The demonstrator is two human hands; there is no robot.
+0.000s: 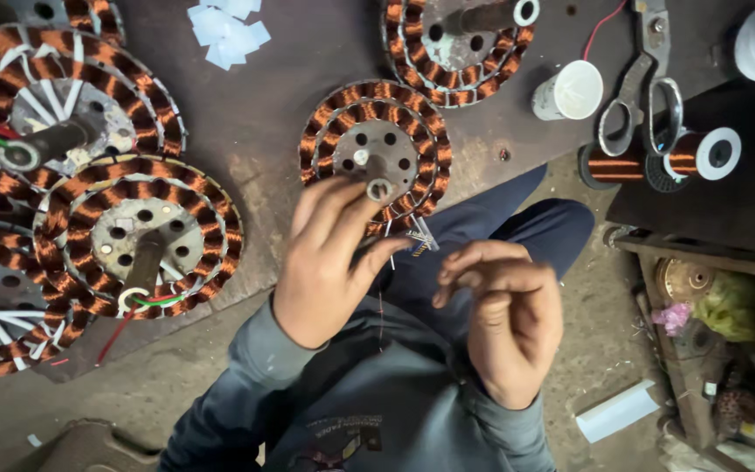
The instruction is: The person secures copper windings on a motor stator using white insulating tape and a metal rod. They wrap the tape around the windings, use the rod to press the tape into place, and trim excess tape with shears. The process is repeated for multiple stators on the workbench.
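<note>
**Ana:** Stator [376, 150] wound with copper coil, sitting flat on the dark worktop [264, 114] right at its near edge, just beyond both hands. Its lower rim is covered by the left hand [329, 262], so that part of the winding can't be seen.

**Ben:** And the left hand's grip?

**Ana:** Fingers reach up over the stator's rim, fingertips near the centre hub. Thumb and fingers are close together, seemingly pinching thin wire ends, but the wire is too fine and blurred to be sure. Small pale strips poke out just beside the thumb, hard to make out.

**Ben:** Right hand [509, 319]?

**Ana:** Lower, over the lap, apart from the stator. Fingers curled inward, back of the hand to the camera, so I cannot tell whether anything is inside it. A thin reddish strand seems to hang between the hands.

**Ben:** Around them?

**Ana:** More wound stators: one with a shaft and red and green leads [137, 236] to the left, overlapping others that are cut off by the left edge. Another stator [456, 44] at the top is cropped by the frame. Scissors [640, 96] rest across a spool of copper wire [688, 156], a white cup [568, 90] stands beside them, and white paper pieces [229, 26] lie at the top. The box at right holds clutter I can't identify.
</note>
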